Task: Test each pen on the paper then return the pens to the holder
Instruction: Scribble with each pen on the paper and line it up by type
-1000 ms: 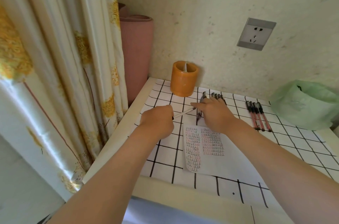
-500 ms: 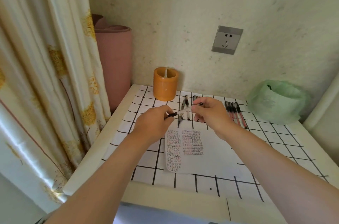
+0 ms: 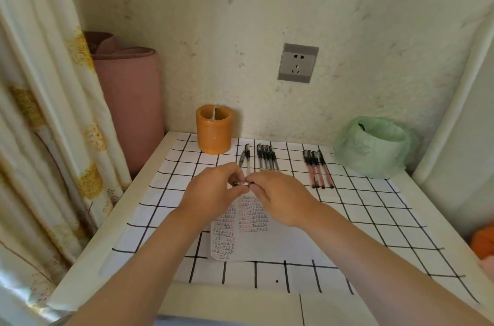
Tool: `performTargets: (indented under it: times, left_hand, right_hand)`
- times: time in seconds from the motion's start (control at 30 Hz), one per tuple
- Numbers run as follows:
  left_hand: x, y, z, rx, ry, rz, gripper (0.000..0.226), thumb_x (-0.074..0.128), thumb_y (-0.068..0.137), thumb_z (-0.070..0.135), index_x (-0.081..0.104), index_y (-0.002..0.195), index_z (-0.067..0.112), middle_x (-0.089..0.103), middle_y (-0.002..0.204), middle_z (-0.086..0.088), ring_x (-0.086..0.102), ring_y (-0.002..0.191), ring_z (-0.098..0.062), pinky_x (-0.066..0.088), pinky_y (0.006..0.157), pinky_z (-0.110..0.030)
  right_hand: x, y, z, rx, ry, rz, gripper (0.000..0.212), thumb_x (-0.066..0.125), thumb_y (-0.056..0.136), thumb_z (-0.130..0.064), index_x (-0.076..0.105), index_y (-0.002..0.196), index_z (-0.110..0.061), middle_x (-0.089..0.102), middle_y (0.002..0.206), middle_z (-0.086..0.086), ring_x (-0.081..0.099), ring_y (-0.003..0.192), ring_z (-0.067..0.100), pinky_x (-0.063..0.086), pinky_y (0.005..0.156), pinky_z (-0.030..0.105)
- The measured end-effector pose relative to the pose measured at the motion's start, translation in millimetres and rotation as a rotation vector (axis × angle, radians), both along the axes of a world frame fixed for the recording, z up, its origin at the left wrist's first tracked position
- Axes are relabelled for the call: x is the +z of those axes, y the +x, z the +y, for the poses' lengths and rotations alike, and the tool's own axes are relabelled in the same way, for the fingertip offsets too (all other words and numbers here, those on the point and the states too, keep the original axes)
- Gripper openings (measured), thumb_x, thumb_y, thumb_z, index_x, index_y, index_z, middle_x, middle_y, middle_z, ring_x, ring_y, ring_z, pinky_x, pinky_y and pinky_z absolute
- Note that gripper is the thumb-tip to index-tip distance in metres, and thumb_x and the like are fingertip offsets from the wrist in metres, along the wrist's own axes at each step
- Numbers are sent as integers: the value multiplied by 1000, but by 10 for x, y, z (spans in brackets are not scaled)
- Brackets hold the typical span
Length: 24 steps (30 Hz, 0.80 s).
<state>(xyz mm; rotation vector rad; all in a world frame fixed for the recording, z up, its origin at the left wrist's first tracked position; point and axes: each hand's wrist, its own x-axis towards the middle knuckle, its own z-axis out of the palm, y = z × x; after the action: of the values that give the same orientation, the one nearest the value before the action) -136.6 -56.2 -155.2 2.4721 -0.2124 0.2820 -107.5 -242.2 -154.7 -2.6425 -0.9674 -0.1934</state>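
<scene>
Bench (image 3: 91,267) front: paper (image 3: 280,244) lies flat, rows of test marks on its left part, just under the wrists. Over its far edge the left hand (image 3: 211,193) & right hand (image 3: 279,198) meet. The fingers (image 3: 230,171) of both are curled, pinching one pen (image 3: 242,183) between them. Prob. the cap is going on or off; can't tell which.

Risks:
- The cap slips & rolls among the black pens (image 3: 266,161) just beyond, mixing tested w/ untested.
- A bare tip smears skin or paper.

Red pens (image 3: 318,169) lie apart, to the right. Holder (image 3: 213,129) stands by the wall, no pens seen in it yet.
</scene>
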Motion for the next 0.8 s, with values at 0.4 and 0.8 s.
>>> performTargets:
  times: [0.4, 0.8]
  left_hand:
    - [-46, 91, -226, -202, -93, 130, 2, 71, 89, 36, 71, 89, 35, 68, 80, 17, 63, 76, -6, 56, 73, -33]
    - [-63, 149, -210, -195, -152, 219, 8, 72, 89, 24, 71, 82, 28, 69, 80, 9, 63, 77, -9, 53, 74, -32]
  right_hand:
    - [-168, -29, -314, -35, 41, 96, 27, 49, 102, -37, 63, 94, -15, 58, 78, -3, 52, 71, 15, 44, 65, 32]
    - [-202, -19, -315, -31, 0, 5, 27, 47, 101, -45, 64, 99, -24, 56, 71, -11, 50, 64, 13, 42, 58, 31]
